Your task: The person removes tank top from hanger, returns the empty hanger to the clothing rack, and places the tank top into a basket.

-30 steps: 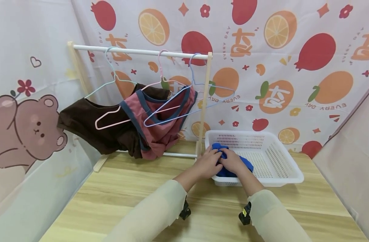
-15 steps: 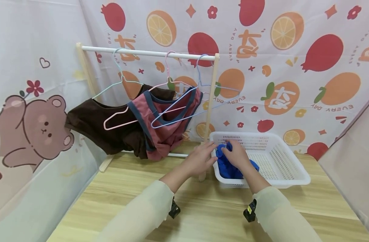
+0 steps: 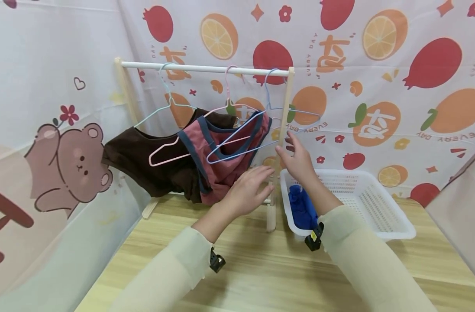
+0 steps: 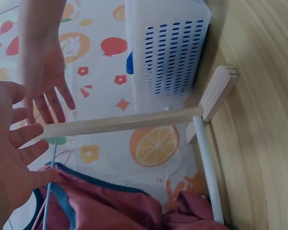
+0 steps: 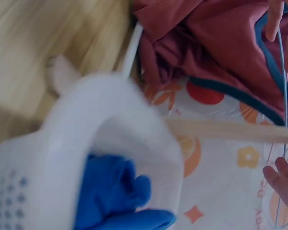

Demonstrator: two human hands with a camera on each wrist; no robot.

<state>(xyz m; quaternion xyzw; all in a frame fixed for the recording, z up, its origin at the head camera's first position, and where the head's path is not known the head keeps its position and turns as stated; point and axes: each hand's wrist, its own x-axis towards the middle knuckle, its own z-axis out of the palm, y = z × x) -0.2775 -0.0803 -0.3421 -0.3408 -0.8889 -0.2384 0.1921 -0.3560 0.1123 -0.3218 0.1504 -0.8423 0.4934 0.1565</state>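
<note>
One post (image 3: 282,130) stands between left grip (image 3: 248,190) and right grip (image 3: 299,162), both wide; blue hanger (image 3: 268,97) near.

In the head view, a white fruit-print backdrop (image 3: 377,123) spans eleven to two o'clock, bearing oranges and red fruits. A bear-print sheet (image 3: 81,167) occupies nine o'clock; a plain pale wall (image 3: 461,208) stands just past three. The wood-grained bench (image 3: 256,277) fills six o'clock.
</note>
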